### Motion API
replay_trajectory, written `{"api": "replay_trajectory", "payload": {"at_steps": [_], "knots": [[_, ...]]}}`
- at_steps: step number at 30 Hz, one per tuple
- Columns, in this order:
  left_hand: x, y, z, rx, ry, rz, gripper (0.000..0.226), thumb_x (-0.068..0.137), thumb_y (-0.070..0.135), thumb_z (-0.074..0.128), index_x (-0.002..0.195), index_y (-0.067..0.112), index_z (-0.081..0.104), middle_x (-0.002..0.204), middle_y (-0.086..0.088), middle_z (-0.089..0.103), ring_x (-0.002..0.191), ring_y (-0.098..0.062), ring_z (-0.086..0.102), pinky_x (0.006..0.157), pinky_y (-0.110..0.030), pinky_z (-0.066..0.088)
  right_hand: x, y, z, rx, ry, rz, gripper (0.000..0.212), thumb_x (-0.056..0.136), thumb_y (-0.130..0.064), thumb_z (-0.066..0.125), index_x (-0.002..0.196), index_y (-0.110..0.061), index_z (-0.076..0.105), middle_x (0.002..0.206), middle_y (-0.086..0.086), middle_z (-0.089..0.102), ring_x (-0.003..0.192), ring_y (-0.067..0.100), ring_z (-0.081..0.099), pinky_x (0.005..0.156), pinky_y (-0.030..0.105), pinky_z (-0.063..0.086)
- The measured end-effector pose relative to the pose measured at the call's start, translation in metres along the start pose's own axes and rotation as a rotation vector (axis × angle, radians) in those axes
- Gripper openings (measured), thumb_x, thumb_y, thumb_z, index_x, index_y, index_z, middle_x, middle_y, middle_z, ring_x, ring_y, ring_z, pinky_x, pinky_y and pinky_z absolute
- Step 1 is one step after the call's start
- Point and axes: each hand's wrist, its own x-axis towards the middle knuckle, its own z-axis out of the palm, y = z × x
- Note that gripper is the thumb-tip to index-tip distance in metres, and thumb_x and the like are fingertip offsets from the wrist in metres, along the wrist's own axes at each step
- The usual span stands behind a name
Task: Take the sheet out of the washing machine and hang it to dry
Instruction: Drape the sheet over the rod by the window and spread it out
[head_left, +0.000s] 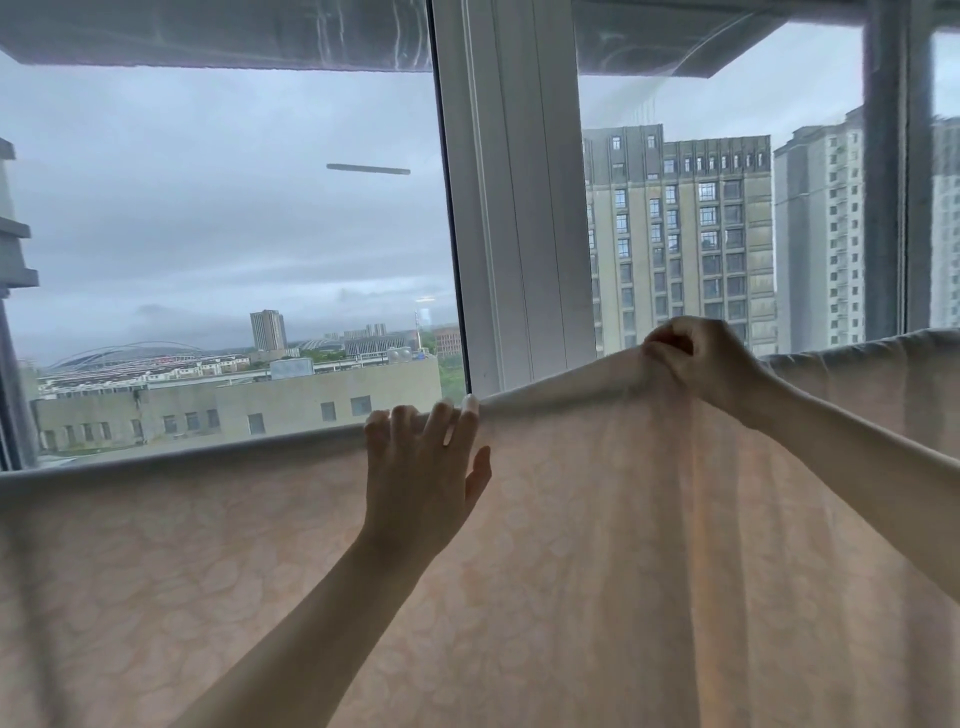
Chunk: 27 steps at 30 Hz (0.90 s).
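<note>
A pale pink patterned sheet (597, 545) hangs across the whole lower half of the view, draped over a horizontal line or rail hidden under its top fold. My left hand (423, 462) lies flat against the sheet near the middle, fingers spread and fingertips hooked over the top edge. Further right and higher, my right hand (696, 364) pinches a bunched part of the top edge and lifts it, so the fabric peaks there. The washing machine is out of view.
Directly behind the sheet is a large window with a white frame post (514, 208) between two panes. City buildings and a grey sky show through the glass. A second darker frame post (893, 171) stands at the right.
</note>
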Motion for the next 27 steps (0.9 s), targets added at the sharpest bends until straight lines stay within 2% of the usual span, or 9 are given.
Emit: {"api": "replay_trajectory", "payload": {"at_steps": [3,6,12,17,19,21,25,27], "knots": [[0.0,0.001,0.001,0.032,-0.035,0.004,0.049,0.091,0.045,0.042,0.13,0.017,0.05,0.116,-0.007,0.06,0.094,-0.033,0.056,0.087,-0.049,0.039,-0.001,0.006,-0.007,-0.101,-0.119,-0.024,0.011,0.091,-0.012,0.059,0.099,-0.01,0.067,0.096,0.004,0.067,0.09,0.018,0.061,0.088,0.035,0.051],[0.005,0.01,-0.001,0.041,-0.076,-0.022,0.048,0.092,0.046,0.04,0.131,0.02,0.05,0.113,-0.006,0.06,0.093,-0.034,0.056,0.085,-0.048,0.04,0.002,0.006,-0.013,-0.089,-0.212,0.011,0.01,0.092,-0.013,0.058,0.098,-0.014,0.066,0.096,0.001,0.066,0.091,0.016,0.06,0.087,0.034,0.05],[0.028,0.049,-0.001,-0.023,-0.08,0.045,0.047,0.092,0.044,0.038,0.127,0.016,0.051,0.108,-0.006,0.063,0.088,-0.031,0.059,0.079,-0.043,0.045,0.0,0.01,-0.011,-0.033,-0.182,0.004,0.008,0.092,-0.012,0.058,0.097,-0.014,0.064,0.095,0.001,0.065,0.091,0.016,0.059,0.079,0.025,0.045],[0.05,0.092,0.005,-0.071,-0.119,0.073,0.05,0.092,0.044,0.039,0.129,0.014,0.052,0.117,-0.007,0.063,0.093,-0.032,0.061,0.08,-0.042,0.049,0.0,0.013,-0.008,-0.02,-0.171,-0.022,0.006,0.091,-0.013,0.059,0.094,-0.014,0.064,0.094,0.001,0.065,0.091,0.017,0.06,0.08,0.028,0.049],[0.052,0.1,0.008,-0.059,-0.126,0.056,0.051,0.091,0.048,0.043,0.131,0.017,0.05,0.116,-0.006,0.063,0.093,-0.031,0.06,0.081,-0.042,0.047,-0.001,0.015,-0.008,-0.022,-0.169,-0.058,0.005,0.089,-0.011,0.061,0.091,-0.015,0.063,0.089,-0.001,0.065,0.087,0.014,0.061,0.074,0.021,0.047],[0.051,0.101,0.01,-0.023,-0.123,0.058,0.054,0.09,0.053,0.044,0.134,0.021,0.047,0.115,-0.004,0.061,0.093,-0.03,0.059,0.082,-0.043,0.044,-0.002,0.017,-0.01,-0.014,-0.195,-0.09,0.006,0.087,-0.01,0.063,0.09,-0.015,0.066,0.088,-0.003,0.066,0.085,0.01,0.062,0.077,0.021,0.051],[0.049,0.097,0.012,0.023,-0.124,0.057,0.059,0.088,0.06,0.044,0.139,0.03,0.043,0.113,-0.003,0.06,0.093,-0.033,0.057,0.082,-0.044,0.041,0.004,0.017,-0.024,0.113,-0.334,-0.076,0.02,0.087,-0.002,0.059,0.104,-0.009,0.069,0.1,-0.002,0.069,0.094,0.006,0.063,0.081,0.013,0.05],[0.049,0.096,0.012,0.024,-0.138,0.054,0.06,0.087,0.061,0.043,0.14,0.033,0.041,0.114,-0.004,0.06,0.095,-0.034,0.057,0.083,-0.046,0.042,0.012,0.021,-0.03,0.042,-0.361,-0.108,0.023,0.087,-0.005,0.062,0.108,-0.012,0.068,0.107,-0.003,0.068,0.102,0.006,0.061,0.087,0.011,0.044]]}}
